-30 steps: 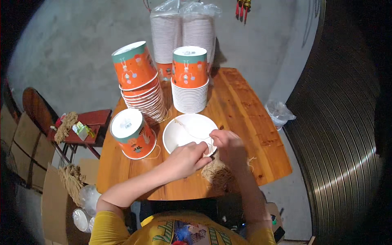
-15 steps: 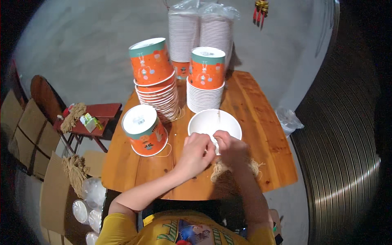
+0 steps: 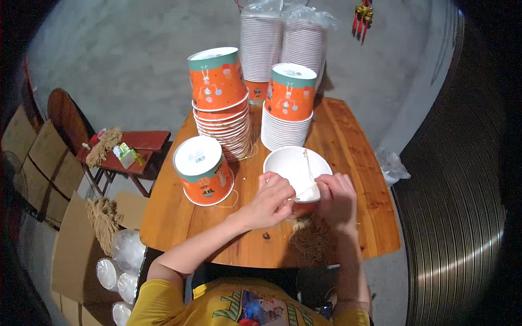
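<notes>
While the whole table (image 3: 359, 179) sits further right in view than half a second ago, probably because the head turned, the leaning cup stack (image 3: 217, 92) and straighter cup stack (image 3: 292, 100) beyond the hands keep their places on it. Between the hands and reaching a little beyond them is the open white cup (image 3: 291, 165), its orange side now showing below the near rim. The left hand (image 3: 270, 202) and right hand (image 3: 337, 198), almost meeting then, have parted along that rim, fingers curled in; whether either is clamped on string, cup or both, I cannot tell. The thin string (image 3: 308, 163) runs down inside the cup to the rim between them, so the wider gap suggests it is being drawn or settled there, with the work unfinished. Much of the yarn bundle (image 3: 309, 244) below the right hand is lost in shadow, the right fingertips are hard to make out, and the string's lower end disappears among the fingers.
</notes>
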A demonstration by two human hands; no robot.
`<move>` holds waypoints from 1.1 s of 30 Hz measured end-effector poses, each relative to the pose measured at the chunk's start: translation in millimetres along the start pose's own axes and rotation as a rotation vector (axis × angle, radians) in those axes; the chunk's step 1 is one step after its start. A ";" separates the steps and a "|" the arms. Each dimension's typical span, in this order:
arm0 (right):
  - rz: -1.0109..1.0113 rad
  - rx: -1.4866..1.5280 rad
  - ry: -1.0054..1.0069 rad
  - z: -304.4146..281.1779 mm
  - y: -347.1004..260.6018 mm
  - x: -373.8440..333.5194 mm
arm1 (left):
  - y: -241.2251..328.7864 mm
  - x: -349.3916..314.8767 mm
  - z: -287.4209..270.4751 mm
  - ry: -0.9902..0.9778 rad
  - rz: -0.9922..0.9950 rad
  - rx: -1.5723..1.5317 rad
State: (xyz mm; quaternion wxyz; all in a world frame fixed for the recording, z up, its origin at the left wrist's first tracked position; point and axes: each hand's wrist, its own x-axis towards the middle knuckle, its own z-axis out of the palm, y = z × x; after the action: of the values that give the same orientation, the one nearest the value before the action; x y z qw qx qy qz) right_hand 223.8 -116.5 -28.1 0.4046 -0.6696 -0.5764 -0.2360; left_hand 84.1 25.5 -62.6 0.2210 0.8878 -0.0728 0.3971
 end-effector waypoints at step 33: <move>1.290 1.966 -0.339 153.2 -94.3 -11.4 | -81.9 -116.8 -171.9 0.567 -1.087 -0.674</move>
State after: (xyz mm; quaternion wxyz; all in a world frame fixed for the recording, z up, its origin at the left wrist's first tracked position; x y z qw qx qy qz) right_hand 107.4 2.4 -97.5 0.7076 -0.2610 -0.1127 0.6469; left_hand -85.4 170.5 -75.2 0.6622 0.5434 0.3229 0.4024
